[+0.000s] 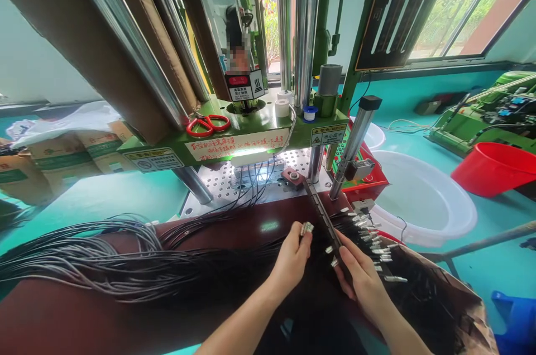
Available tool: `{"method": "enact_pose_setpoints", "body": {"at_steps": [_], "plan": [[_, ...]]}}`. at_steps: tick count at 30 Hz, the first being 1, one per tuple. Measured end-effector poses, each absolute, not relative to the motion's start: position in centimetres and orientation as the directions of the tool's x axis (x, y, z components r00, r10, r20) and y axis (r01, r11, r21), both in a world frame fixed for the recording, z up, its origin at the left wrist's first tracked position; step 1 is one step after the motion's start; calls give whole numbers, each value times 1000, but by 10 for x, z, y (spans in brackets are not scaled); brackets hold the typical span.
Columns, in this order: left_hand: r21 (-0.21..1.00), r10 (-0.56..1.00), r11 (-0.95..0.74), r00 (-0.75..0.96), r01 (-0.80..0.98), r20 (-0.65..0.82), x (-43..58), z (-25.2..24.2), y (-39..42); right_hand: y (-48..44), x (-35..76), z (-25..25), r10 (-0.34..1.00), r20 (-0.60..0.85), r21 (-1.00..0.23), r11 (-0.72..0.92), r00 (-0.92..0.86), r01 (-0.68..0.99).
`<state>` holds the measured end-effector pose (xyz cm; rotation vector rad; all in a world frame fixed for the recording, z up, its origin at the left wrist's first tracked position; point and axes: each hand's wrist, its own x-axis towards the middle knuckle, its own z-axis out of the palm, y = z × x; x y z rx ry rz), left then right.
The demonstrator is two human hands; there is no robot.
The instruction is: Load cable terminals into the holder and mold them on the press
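Observation:
My left hand [292, 253] pinches a small silvery cable connector [307, 228] between thumb and fingers. To its right, my right hand [363, 274] is closed round the near end of a long, dark slotted metal bar [321, 211]. The bar slants up and away, its far tip beside a brownish block [293, 176] on the press's perforated plate. Two more pale connectors [334, 261] show by my right fingers; whether they are gripped I cannot tell. A big bundle of black cables [125, 265] lies across the brown tabletop, with several connector ends [383, 254] right of my right hand.
A green press [251, 137] with steel columns stands ahead, thin wires running into its lit gap. Red-handled scissors [208, 125] and a blue-rimmed spool [310, 114] rest on it. White tubs [456, 204] and a red bucket [494, 171] stand on the floor at right.

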<state>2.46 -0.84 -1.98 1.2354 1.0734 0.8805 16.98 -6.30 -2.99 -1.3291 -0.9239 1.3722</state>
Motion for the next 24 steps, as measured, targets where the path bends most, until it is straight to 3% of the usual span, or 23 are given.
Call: {"method": "enact_pose_setpoints", "body": {"at_steps": [4,19,24], "plan": [[988,932,61,345,140,-107,24,-15,-9,-63,173,-33,972,-234,-967,-231,9,-110],[987,951,109,275,120,-138,22,-13,-10,-63,172,-34,969,-247,-966,-245,6,-83],[989,953,114,270,95,-136,22,-16,-10,-63,168,-34,977,-214,-977,-214,-2,9]]}}
